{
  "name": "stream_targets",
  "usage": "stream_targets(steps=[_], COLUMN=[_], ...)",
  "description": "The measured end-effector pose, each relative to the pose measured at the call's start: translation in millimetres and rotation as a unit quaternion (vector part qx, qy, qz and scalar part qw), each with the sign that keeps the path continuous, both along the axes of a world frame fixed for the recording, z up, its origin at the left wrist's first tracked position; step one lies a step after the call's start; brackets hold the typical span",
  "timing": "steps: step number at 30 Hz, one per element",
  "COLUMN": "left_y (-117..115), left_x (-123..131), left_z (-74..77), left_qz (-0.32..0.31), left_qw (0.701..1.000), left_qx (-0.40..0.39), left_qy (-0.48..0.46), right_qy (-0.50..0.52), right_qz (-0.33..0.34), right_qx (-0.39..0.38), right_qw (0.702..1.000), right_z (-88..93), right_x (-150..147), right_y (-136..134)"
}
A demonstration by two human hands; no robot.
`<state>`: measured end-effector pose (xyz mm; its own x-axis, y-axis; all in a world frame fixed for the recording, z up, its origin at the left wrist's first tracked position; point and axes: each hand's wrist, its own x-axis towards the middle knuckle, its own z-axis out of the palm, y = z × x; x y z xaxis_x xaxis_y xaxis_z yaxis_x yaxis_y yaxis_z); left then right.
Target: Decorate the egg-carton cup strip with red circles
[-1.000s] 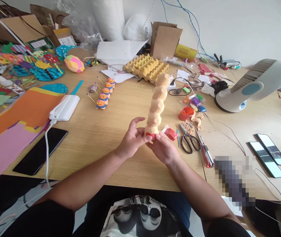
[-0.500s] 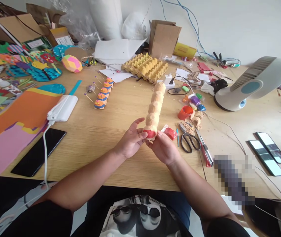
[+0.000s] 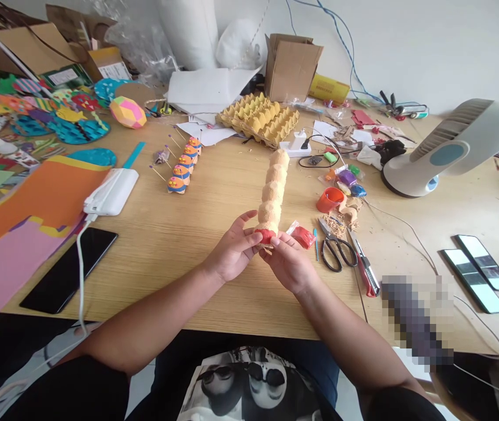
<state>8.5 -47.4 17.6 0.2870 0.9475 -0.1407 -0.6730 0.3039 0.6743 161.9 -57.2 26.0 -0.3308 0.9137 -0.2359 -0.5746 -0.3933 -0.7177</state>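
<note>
Between my two hands is a pale yellow strip of egg carton bumps (image 3: 272,190), pointing away from me, with red clay (image 3: 265,235) on its near end. My left hand (image 3: 234,248) grips the near end from the left, thumb against the red clay and index finger raised. From the right, my right hand (image 3: 291,261) pinches the same end, its thumb on the clay's edge. Just right of my right hand lies a packet of red clay (image 3: 303,237). Beside it are a thin blue tool (image 3: 316,244) and black-handled scissors (image 3: 337,245).
A red-handled utility knife (image 3: 367,269) lies right of the scissors. Behind are a red cup (image 3: 330,200), wood shavings and a white fan (image 3: 446,149). Decorated orange and blue bumps (image 3: 181,169) with pins, a power bank (image 3: 111,192) and a phone (image 3: 71,269) are on the left. A yellow egg tray (image 3: 258,118) lies behind.
The far end of the strip has swung slightly left and lower. My right thumb has shifted left onto the red clay. My left hand is nearly still.
</note>
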Motion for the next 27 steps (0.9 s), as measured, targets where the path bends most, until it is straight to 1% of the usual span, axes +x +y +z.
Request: stream_targets(steps=[5, 12, 19, 24, 27], left_y=[-0.9, 0.1, 0.7, 1.6, 1.8], left_x=[1.6, 0.6, 0.6, 0.0, 0.2], left_z=[-1.3, -1.5, -4.8, -5.4, -6.0], left_qz=[0.006, 0.011, 0.011, 0.015, 0.013], left_qw=[1.0, 1.0, 1.0, 1.0, 1.0], left_qx=[-0.002, -0.005, -0.013, -0.014, -0.012], left_qy=[0.002, -0.005, 0.001, -0.01, -0.01], right_qy=[-0.015, -0.013, -0.034, -0.025, -0.02], right_qz=[-0.029, 0.012, -0.002, 0.018, 0.015], right_qx=[0.033, 0.025, 0.055, 0.024, 0.01], right_qw=[0.999, 1.0, 0.998, 0.999, 1.0], right_z=[-0.9, -0.7, -3.2, -3.5, -3.3], right_x=[-4.2, 0.7, -1.7, 2.3, 2.4], right_y=[0.0, 2.7, 3.4, 4.6, 4.2])
